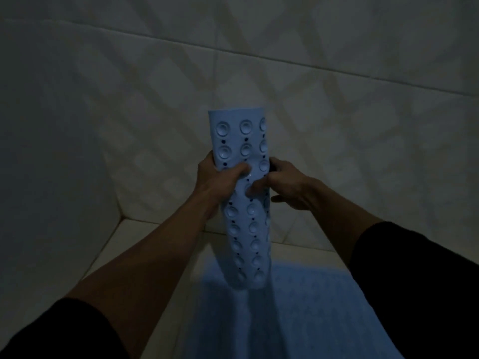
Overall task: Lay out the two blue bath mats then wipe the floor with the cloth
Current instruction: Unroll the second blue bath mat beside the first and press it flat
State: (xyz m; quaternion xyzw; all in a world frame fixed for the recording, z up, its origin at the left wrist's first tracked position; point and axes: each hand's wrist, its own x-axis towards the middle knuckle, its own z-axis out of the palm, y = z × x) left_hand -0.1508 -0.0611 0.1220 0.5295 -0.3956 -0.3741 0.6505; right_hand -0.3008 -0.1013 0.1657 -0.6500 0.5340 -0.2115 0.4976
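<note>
From the head camera I see a dim tiled corner, and both bare hands are up in the middle of the view on a rolled blue bath mat (243,203). The roll stands nearly upright in the air, its suction cups facing me in rows with small dark holes between them. My left hand (217,182) wraps the roll from the left side, thumb laid across the front and fingers curled round the back, gripping it about halfway up. My right hand (282,185) comes in from the right just below, thumb pressed on the front of the roll and fingers curled behind its right edge, so it grips the mat too. The two thumbs lie close together, one above the other. Below the roll's lower end a second blue mat (298,314) lies flat on the pale floor (134,244), near me and to the right of centre. The patterned wall tiles (337,125) fill the far side. Dark sleeves (414,268) cover both upper arms.
</note>
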